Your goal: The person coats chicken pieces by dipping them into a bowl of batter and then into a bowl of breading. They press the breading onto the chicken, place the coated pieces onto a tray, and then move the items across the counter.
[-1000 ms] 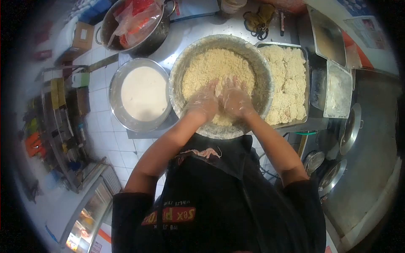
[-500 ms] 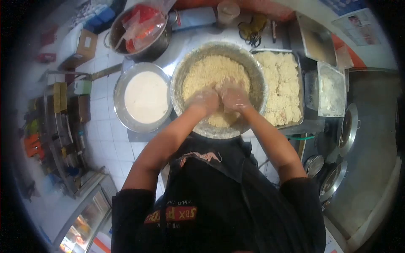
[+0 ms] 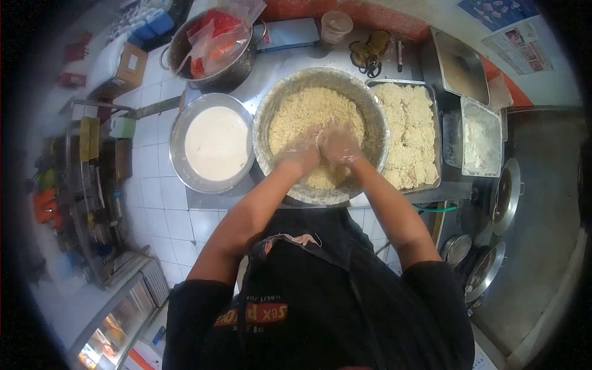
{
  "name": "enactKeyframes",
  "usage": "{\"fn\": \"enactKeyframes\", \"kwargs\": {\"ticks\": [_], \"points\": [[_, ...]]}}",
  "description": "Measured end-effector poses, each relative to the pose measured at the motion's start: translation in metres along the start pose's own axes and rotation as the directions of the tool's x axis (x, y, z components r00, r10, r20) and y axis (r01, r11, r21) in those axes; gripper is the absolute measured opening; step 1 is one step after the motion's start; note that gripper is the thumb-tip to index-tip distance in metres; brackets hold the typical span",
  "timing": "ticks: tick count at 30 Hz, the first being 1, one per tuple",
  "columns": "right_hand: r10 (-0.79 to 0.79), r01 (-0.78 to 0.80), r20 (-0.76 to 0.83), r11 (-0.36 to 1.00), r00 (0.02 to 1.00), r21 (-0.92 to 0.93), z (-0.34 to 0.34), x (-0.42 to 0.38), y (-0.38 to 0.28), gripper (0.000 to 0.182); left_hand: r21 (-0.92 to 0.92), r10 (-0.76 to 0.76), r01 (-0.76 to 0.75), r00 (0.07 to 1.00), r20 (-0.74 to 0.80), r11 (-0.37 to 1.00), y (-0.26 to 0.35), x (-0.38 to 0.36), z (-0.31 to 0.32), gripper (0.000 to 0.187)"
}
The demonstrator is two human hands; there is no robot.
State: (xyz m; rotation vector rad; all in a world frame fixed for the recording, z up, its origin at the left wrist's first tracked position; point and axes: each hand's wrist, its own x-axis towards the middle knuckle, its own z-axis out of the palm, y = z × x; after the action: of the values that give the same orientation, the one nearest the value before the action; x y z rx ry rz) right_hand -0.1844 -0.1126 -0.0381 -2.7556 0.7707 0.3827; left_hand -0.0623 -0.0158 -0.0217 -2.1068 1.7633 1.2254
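Observation:
A large round metal basin stands in front of me with pale yellow crumbly mixture in it. Both hands are down in the mixture, side by side and close together near the basin's middle. My left hand and my right hand are dusted with crumbs. Motion smears the fingers of both, and the mixture partly covers them. Left of the basin is a metal bowl of creamy white liquid. To its right lies a tray of clumped, coated pieces.
A deep pot holding red plastic bags is at the back left. Along the back are a lidded plastic tub, scissors and a marker. Metal and plastic containers and large pans stand on the right.
Both hands remain in the basin's mixture, having shifted only slightly. The whole view has moved a little with the head.

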Motion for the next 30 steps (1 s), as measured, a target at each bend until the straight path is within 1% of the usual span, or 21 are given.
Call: {"fn": "enactKeyframes", "kwargs": {"ticks": [2, 3, 4, 5, 7, 9, 11, 12, 14, 16, 17, 19, 21, 22, 23, 24, 25, 26, 27, 29, 30], "points": [[-0.059, 0.06, 0.033, 0.998, 0.998, -0.025, -0.021, -0.006, 0.001, 0.034, 0.104, 0.051, -0.079, 0.966, 0.253, 0.991, 0.008, -0.009, -0.025, 0.052], [0.104, -0.101, -0.031, 0.991, 0.994, 0.083, -0.039, -0.007, 0.001, 0.03, 0.112, 0.048, -0.076, 0.969, 0.241, 0.991, 0.004, -0.014, -0.022, 0.052], [0.265, -0.244, -0.082, 0.949, 0.961, 0.198, -0.052, -0.003, 0.002, 0.026, 0.044, 0.139, -0.138, 0.99, -0.037, 0.99, -0.004, -0.021, -0.013, 0.054], [0.258, -0.237, -0.091, 0.952, 0.962, 0.196, -0.054, 0.002, 0.002, 0.026, -0.009, 0.202, -0.215, 0.929, -0.309, 0.976, -0.008, -0.03, -0.011, 0.057], [0.391, -0.376, -0.114, 0.917, 0.913, 0.135, -0.042, 0.005, -0.001, 0.023, 0.061, 0.26, -0.254, 0.91, -0.322, 0.965, -0.013, -0.05, -0.019, 0.057], [0.382, -0.368, -0.104, 0.92, 0.918, 0.135, 0.001, 0.018, 0.012, 0.022, 0.145, 0.327, -0.294, 0.879, -0.347, 0.945, -0.022, -0.062, -0.025, 0.057], [0.368, -0.354, -0.097, 0.926, 0.925, 0.131, 0.023, 0.033, 0.027, 0.023, 0.242, 0.391, -0.309, 0.775, -0.497, 0.92, -0.033, -0.072, -0.018, 0.061], [0.342, -0.332, -0.033, 0.927, 0.939, 0.176, 0.029, 0.04, 0.035, 0.025, 0.242, 0.388, -0.305, 0.773, -0.502, 0.921, -0.035, -0.076, -0.015, 0.061], [0.305, -0.303, 0.027, 0.928, 0.952, 0.217, 0.018, 0.045, 0.03, 0.028, -0.05, 0.222, -0.292, 0.818, -0.531, 0.955, -0.033, -0.09, -0.021, 0.064], [0.338, -0.36, 0.158, 0.922, 0.928, 0.141, 0.009, 0.047, 0.026, 0.045, -0.115, 0.2, -0.307, 0.816, -0.542, 0.945, -0.029, -0.106, -0.033, 0.065], [0.335, -0.357, 0.16, 0.924, 0.929, 0.136, 0.009, 0.044, 0.026, 0.045, -0.179, 0.181, -0.325, 0.817, -0.547, 0.929, -0.027, -0.111, -0.037, 0.065], [0.337, -0.332, 0.012, 0.919, 0.942, 0.212, 0.007, 0.035, 0.024, 0.043, -0.208, 0.181, -0.349, 0.807, -0.563, 0.914, -0.036, -0.103, -0.031, 0.065], [0.371, -0.376, 0.058, 0.91, 0.927, 0.176, -0.04, 0.023, 0.005, 0.042, -0.235, 0.182, -0.374, 0.798, -0.575, 0.897, -0.041, -0.101, -0.029, 0.064], [0.409, -0.42, 0.099, 0.896, 0.907, 0.142, -0.069, 0.016, -0.006, 0.04, -0.318, 0.151, -0.386, 0.809, -0.569, 0.866, -0.041, -0.101, -0.031, 0.064], [0.411, -0.421, 0.097, 0.897, 0.907, 0.137, -0.088, 0.009, -0.015, 0.04, -0.398, 0.122, -0.395, 0.82, -0.559, 0.828, -0.042, -0.101, -0.032, 0.064], [0.464, -0.46, 0.012, 0.875, 0.886, 0.152, -0.104, 0.001, -0.023, 0.039, -0.399, 0.125, -0.399, 0.818, -0.561, 0.826, -0.042, -0.1, -0.032, 0.064], [0.514, -0.497, -0.071, 0.851, 0.855, 0.171, -0.114, -0.006, -0.03, 0.038, -0.585, 0.02, -0.348, 0.87, -0.493, 0.733, -0.043, -0.096, -0.031, 0.065], [0.517, -0.501, -0.074, 0.849, 0.853, 0.167, -0.12, -0.009, -0.038, 0.038, -0.743, -0.067, -0.282, 0.913, -0.402, 0.608, -0.042, -0.091, -0.029, 0.065], [0.527, -0.509, -0.066, 0.841, 0.847, 0.186, -0.124, -0.012, -0.047, 0.04, -0.743, -0.063, -0.286, 0.913, -0.403, 0.605, -0.04, -0.08, -0.017, 0.065], [0.538, -0.518, -0.061, 0.831, 0.84, 0.204, -0.112, -0.026, -0.052, 0.042, -0.912, -0.405, -0.355, 0.817, -0.41, 0.208, -0.033, -0.049, 0.016, 0.067], [0.455, -0.38, -0.226, 0.872, 0.861, 0.308, -0.086, -0.037, -0.049, 0.044, -0.961, -0.514, -0.259, 0.814, -0.272, 0.098, -0.03, -0.042, 0.02, 0.057]]}}
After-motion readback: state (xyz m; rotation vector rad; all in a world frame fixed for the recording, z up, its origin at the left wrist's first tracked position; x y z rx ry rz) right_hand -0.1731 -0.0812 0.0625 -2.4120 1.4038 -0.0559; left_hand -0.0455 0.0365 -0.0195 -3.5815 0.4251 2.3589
